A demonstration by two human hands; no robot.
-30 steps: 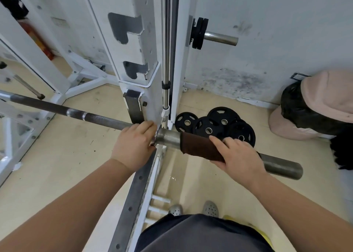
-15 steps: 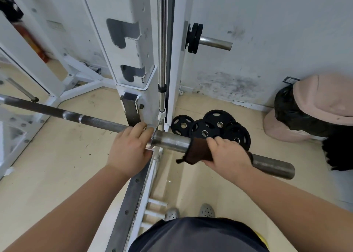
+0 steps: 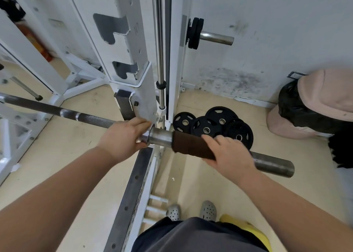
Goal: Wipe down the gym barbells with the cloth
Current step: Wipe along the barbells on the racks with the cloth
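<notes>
The right hand (image 3: 229, 156) clasps the dark brown cloth (image 3: 189, 144) around the thick right end of the grey steel barbell (image 3: 273, 164). The left hand (image 3: 124, 139) grips the bar at its collar. It is best to squeeze evenly and slide the cloth to the bare right tip.

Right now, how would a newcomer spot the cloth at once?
Find the white rack upright in the middle; the barbell passes its base. On the bar's thick steel sleeve, right of the upright, the right hand grips the cloth: a dark brown wrap, the only fabric on the metal.
</notes>
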